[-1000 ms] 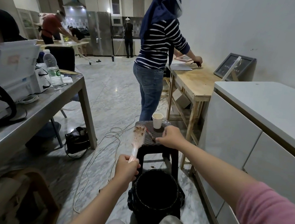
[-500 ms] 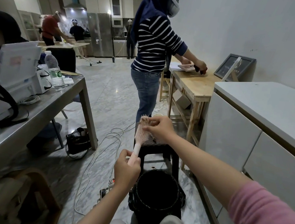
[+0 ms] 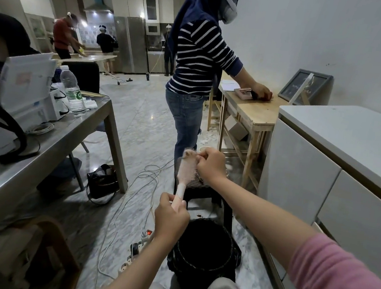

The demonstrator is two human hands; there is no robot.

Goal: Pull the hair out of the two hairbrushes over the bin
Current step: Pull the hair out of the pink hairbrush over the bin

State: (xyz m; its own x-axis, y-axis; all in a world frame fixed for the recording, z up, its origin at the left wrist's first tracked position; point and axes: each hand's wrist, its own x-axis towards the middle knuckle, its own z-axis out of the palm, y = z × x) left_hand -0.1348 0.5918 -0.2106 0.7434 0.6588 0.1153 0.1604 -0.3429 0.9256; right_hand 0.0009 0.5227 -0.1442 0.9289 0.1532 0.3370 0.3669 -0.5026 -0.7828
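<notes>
- Gripping the light, stiff pink hairbrush [image 3: 186, 167] by its handle above the bin [image 3: 205, 249], left hand [image 3: 171, 216] fingers wrapped tight.
- Right hand [image 3: 209, 164] fingers pinch soft, wispy hair at the head's top.

- Pink hairbrush [image 3: 187, 168]: upright, tilted slightly, bristles clogged with pale hair near its top, raised beyond the bin.
- Bin [image 3: 205, 249]: round, black, open, on the floor.

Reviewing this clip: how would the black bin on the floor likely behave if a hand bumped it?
The bin looks light, probably shifting easily on the glossy floor. Its loose liner seems floppy. Being squat and wide, it probably slides rather than tips.
</notes>
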